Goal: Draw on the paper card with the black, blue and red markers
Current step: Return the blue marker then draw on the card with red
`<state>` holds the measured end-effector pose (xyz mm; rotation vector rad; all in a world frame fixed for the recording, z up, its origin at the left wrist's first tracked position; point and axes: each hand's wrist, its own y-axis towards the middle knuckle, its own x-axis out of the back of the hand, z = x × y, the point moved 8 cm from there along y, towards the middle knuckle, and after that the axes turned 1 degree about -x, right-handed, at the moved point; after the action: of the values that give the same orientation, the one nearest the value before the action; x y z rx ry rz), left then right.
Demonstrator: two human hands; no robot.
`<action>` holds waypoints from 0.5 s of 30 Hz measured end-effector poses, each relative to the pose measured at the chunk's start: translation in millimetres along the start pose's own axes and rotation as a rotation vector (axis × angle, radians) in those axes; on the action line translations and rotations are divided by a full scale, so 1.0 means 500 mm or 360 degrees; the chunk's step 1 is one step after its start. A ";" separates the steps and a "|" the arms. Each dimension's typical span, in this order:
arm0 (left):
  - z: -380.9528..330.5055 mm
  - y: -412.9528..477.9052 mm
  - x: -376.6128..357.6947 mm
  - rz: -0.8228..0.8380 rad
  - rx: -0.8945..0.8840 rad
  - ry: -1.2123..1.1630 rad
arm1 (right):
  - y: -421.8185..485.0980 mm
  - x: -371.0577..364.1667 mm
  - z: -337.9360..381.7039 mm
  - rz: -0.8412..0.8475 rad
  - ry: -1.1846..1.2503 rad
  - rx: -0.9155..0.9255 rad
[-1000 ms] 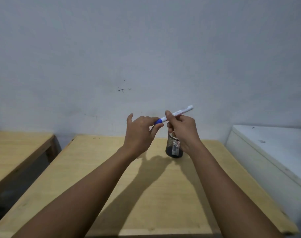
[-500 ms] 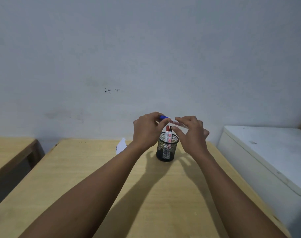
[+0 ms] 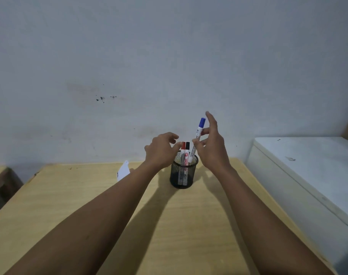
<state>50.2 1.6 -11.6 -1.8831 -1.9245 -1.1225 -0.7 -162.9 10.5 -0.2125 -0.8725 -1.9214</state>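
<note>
Blue marker (image 3: 197, 139) in right hand (image 3: 212, 149) over mesh cup (image 3: 182, 175).

Two bare forearms, sleeveless, left hand (image 3: 161, 150) and right hand (image 3: 213, 148) ringless.

Black wire-mesh cup (image 3: 182, 174) — matt wooden table (image 3: 189, 225)

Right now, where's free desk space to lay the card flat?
Bare wood of the desk lies left of the left forearm, from the paper card to the near edge. A narrower strip runs between the forearms, below the mesh cup. Around the cup it's crowded: both hands, three markers.
</note>
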 end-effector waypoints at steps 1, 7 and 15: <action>0.008 0.010 -0.015 0.0053 0.0028 0.0038 | 0.004 -0.010 -0.009 0.0031 -0.0026 -0.0002; 0.023 0.044 -0.078 0.0222 0.0075 0.0052 | 0.011 -0.051 -0.059 0.0207 -0.0330 -0.0053; 0.040 0.046 -0.089 0.0126 0.0091 -0.0073 | 0.001 -0.074 -0.096 0.0237 -0.0391 -0.0043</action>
<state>85.2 -21.9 -45.3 -1.9525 -1.8671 -0.9993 28.4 -168.2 -42.2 -0.5244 -0.9637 -1.7927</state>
